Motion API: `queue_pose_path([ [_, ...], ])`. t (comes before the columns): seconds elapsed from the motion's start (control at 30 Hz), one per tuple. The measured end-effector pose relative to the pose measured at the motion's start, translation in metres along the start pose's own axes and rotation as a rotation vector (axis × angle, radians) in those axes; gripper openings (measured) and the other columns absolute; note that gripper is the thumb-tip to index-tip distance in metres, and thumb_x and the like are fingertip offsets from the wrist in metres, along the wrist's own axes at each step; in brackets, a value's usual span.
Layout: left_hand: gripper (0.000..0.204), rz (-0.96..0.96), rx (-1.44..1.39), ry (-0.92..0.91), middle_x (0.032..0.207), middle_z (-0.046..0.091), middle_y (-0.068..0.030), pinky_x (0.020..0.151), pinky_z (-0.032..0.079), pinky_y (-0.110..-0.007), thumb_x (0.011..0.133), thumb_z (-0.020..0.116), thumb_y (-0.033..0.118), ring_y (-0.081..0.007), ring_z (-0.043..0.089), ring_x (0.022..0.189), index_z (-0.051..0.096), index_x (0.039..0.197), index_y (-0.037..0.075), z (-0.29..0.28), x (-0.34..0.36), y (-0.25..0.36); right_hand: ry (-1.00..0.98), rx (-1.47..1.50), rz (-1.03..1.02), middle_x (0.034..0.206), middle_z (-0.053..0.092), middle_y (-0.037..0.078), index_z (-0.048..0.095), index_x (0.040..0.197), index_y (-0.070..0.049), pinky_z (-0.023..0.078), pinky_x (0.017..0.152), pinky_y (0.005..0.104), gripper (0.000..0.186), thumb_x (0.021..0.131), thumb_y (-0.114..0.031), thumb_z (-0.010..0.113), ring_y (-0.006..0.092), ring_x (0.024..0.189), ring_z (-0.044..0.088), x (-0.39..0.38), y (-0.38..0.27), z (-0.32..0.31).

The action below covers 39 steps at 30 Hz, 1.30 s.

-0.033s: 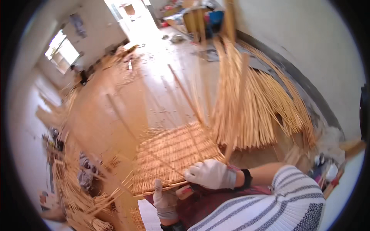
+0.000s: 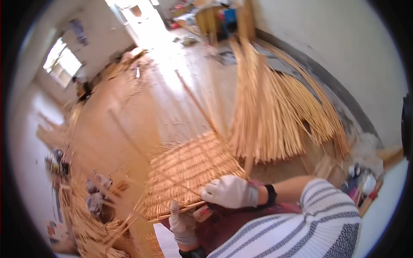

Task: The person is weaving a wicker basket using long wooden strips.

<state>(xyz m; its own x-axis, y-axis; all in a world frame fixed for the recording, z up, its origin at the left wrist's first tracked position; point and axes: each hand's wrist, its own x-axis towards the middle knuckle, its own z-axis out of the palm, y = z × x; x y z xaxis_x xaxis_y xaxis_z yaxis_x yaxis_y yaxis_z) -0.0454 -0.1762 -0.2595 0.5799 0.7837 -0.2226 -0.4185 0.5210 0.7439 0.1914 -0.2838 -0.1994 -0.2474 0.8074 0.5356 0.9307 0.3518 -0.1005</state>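
A woven wicker panel (image 2: 189, 172) leans across my lap, with several long stakes rising from it toward the far side. My right hand (image 2: 232, 191), in a white glove, is closed at the panel's near right edge with its fingers curled over the weave. Also gloved, my left hand (image 2: 183, 225) grips the near left edge, its thumb raised against the rim and its other fingers partly hidden. Between the hands, just below the rim, shows a short wooden piece (image 2: 202, 213) with a red part; whether a hand touches it I cannot tell.
A large spread of pale wicker rods (image 2: 275, 120) lies on the floor to the right. More loose rods (image 2: 86, 219) are heaped at the left beside a grey crumpled cloth (image 2: 97, 200). Far off, a bright doorway (image 2: 144, 26) opens near a cluttered table (image 2: 206, 21).
The whole view has shifted slightly, so the room and the panel appear a little farther left. Both hands keep their places on the panel.
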Motion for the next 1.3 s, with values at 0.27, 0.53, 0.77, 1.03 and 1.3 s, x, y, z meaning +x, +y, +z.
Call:
queue_pose_path([
  [0.27,0.062,0.066,-0.059,-0.056,0.148,0.051,-0.0241,0.115,0.042,-0.049,0.103,0.054,0.036,-0.0357,0.054,0.132,0.042,0.147,-0.005,-0.012,-0.004,-0.033,0.363,0.410,-0.209,0.076,0.059,0.003,0.062,0.118,-0.010,0.046,0.049,0.0363,0.035,0.088,-0.028,0.063,0.0196,0.062,0.062,-0.059,0.016,0.009],
  [0.53,0.045,0.257,-0.154,-0.044,0.129,0.065,-0.0214,0.104,0.054,-0.039,0.099,0.064,0.026,-0.0289,0.065,0.117,0.059,0.128,-0.007,-0.022,-0.006,-0.010,0.222,0.785,0.446,0.101,0.075,0.011,0.070,0.113,-0.014,0.059,0.079,0.0396,0.029,0.087,-0.019,0.061,0.0293,0.093,0.072,-0.160,0.061,0.005],
  [0.77,0.038,0.398,0.007,-0.045,0.126,0.069,-0.0190,0.108,0.054,-0.041,0.101,0.061,0.028,-0.0307,0.067,0.117,0.066,0.125,-0.001,-0.059,-0.028,0.036,-0.776,0.279,1.306,0.108,0.075,0.016,0.076,0.110,-0.010,0.057,0.088,0.0464,0.030,0.087,-0.024,0.061,0.0348,0.107,0.070,-0.351,0.113,0.173],
  [1.03,0.038,0.493,-0.069,0.362,0.123,0.070,-0.0174,0.102,0.055,-0.038,0.099,0.062,0.028,-0.0266,0.066,0.116,0.064,0.127,0.002,-0.175,-0.084,0.048,-1.250,0.300,1.177,0.115,0.074,0.014,0.076,0.115,-0.014,0.056,0.089,0.0443,0.036,0.088,-0.032,0.061,0.0333,0.109,0.070,-0.439,0.089,0.204],
  [1.3,0.054,0.441,-0.103,0.791,0.137,0.062,-0.0172,0.102,0.050,-0.042,0.097,0.062,0.026,-0.0289,0.059,0.127,0.053,0.146,0.005,-0.204,-0.109,0.037,-1.270,0.335,0.985,0.106,0.076,0.016,0.079,0.108,-0.011,0.057,0.085,0.0453,0.034,0.084,-0.030,0.064,0.0341,0.103,0.072,-0.371,0.110,0.218],
])
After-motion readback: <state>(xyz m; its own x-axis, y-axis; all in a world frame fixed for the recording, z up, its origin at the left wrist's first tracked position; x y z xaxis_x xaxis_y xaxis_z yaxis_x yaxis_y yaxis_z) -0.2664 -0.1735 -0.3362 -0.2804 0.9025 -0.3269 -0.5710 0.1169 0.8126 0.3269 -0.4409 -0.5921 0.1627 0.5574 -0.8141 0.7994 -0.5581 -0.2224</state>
